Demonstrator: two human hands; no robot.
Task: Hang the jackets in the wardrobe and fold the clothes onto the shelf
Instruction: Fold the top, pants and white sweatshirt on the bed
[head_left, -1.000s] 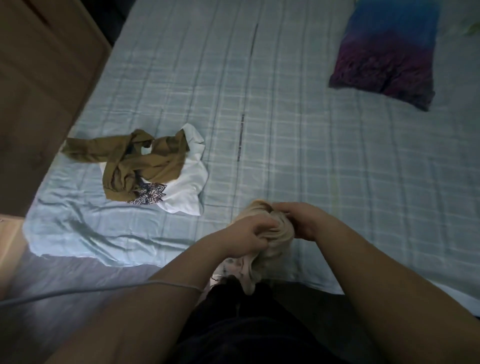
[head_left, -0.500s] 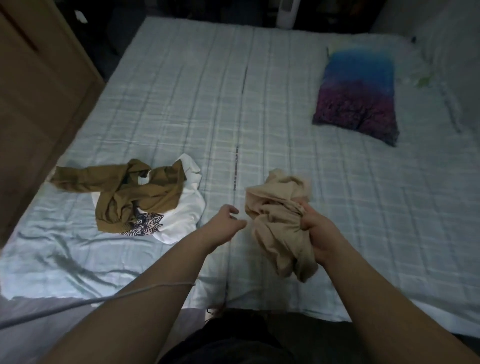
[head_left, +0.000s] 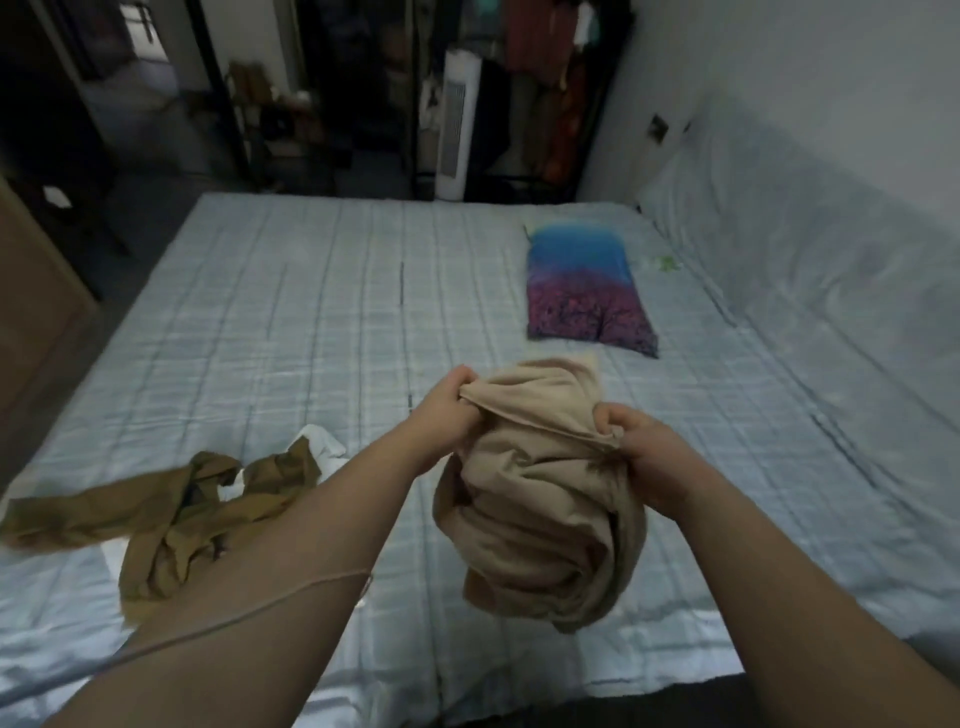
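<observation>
Beige crumpled cloth garment was held up over the near half of the light-blue checked bed sheet, gripped along its upper edge by both hands. The left hand was clenched on the left end of that edge and the right hand on the right end, so that the hands were set apart with the edge drawn between them. The rest of the garment was hung in a bunched mass below the hands; whether its lowest folds were touching the sheet could not be told. At the near left, an olive-brown crumpled garment was laid on the sheet, partly over a white cloth garment. On the far right of the bed a blue-to-purple patterned pillow was placed. A brown wooden panel was seen at the left edge. Beyond the far end of the bed, a white tower fan was stood beside a dark rack of hanging clothes.
</observation>
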